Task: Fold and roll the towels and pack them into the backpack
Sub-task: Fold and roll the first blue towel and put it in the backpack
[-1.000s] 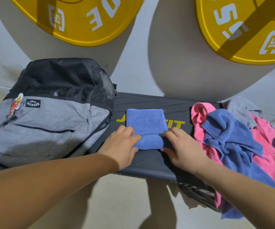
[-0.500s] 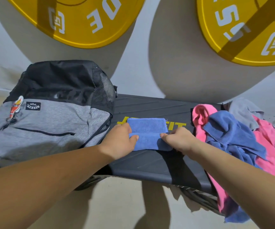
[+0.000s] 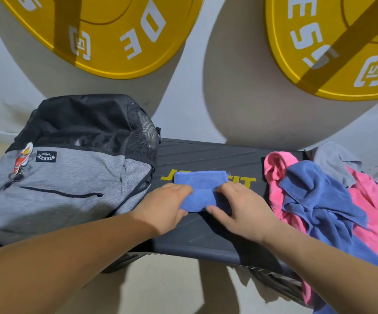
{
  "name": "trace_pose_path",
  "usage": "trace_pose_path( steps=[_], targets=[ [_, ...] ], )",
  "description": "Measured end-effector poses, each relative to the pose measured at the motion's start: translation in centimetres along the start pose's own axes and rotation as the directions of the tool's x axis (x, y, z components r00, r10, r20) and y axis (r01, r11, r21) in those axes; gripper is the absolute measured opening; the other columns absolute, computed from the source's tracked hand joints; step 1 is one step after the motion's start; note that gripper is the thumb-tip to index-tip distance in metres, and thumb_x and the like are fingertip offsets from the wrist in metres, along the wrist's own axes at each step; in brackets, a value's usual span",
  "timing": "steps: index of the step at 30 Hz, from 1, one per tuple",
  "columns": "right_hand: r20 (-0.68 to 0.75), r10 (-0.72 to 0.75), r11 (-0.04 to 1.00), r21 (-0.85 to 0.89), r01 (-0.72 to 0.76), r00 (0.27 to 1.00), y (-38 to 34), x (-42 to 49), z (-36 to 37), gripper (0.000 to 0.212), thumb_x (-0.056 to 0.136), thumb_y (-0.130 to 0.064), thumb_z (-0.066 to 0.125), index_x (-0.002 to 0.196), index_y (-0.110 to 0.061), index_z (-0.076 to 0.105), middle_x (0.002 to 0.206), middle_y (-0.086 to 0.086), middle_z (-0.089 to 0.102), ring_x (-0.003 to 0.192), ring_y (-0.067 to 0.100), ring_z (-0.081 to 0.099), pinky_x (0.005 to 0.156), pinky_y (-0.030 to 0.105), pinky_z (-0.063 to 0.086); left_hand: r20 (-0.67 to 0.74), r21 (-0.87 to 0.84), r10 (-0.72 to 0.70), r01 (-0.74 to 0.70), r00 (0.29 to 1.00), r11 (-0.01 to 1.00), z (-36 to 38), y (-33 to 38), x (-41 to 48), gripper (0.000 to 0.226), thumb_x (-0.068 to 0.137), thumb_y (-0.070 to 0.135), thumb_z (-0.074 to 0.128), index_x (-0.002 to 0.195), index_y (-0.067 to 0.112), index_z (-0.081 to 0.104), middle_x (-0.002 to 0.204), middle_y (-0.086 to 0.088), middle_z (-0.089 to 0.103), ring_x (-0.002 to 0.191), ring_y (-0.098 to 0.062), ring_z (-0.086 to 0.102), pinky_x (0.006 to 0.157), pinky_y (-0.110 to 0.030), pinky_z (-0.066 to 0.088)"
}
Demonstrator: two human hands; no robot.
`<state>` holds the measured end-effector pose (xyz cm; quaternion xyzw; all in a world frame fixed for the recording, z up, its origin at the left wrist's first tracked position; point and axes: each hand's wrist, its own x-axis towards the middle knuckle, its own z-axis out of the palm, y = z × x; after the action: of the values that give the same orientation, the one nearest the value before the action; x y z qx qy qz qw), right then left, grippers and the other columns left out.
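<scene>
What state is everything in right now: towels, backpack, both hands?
blue towel: folded, near end rolled up, on the bench.
pile: loose, unfolded pink, blue and grey towels, at right.
backpack: lying flat at left, front zip shut.
left hand: grips the roll's left end.
right hand: grips the roll's right end.

Two yellow weight plates hang on a pale wall above a dark bench and beige floor.
</scene>
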<state>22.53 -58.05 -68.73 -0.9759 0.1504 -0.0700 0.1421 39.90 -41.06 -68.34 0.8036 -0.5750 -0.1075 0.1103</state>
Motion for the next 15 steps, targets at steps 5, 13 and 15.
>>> trace_pose_path(
  steps=[5,13,15],
  targets=[
    [0.183,0.122,0.962,0.219,-0.161,0.976,0.8,1.5,-1.9,0.029,0.088,-0.044,0.068,0.105,-0.025,0.054,0.103,-0.006,0.065,0.094,0.019,0.060,0.080,0.033,0.049,-0.020,-0.248,-0.079,0.071,0.997,0.966,-0.6,0.0,-0.6,0.045,0.092,0.031,0.070,0.134,0.022,0.058,0.124,0.008,0.059,0.107,0.003,0.057,0.089,-0.012,0.037],
    [0.080,0.423,0.866,0.257,-0.429,0.902,0.3,2.3,-0.7,0.044,0.084,-0.064,0.067,0.074,-0.021,0.058,0.070,-0.006,0.062,0.072,0.018,0.059,0.066,0.034,0.051,0.092,-0.509,-0.335,0.333,0.938,0.794,-0.4,0.0,-0.2,0.014,0.093,0.026,0.065,0.105,0.025,0.071,0.109,0.004,0.059,0.097,-0.009,0.059,0.079,-0.018,0.040],
    [0.017,0.397,0.904,0.168,-0.394,0.918,0.1,2.3,-0.6,0.046,0.088,-0.066,0.059,0.070,-0.023,0.056,0.075,-0.006,0.060,0.077,0.020,0.060,0.068,0.035,0.052,0.128,-0.480,-0.371,0.384,0.920,0.788,-0.6,-0.1,0.7,0.012,0.092,0.027,0.063,0.101,0.024,0.070,0.108,0.003,0.060,0.097,-0.013,0.059,0.075,-0.018,0.041]
  ],
)
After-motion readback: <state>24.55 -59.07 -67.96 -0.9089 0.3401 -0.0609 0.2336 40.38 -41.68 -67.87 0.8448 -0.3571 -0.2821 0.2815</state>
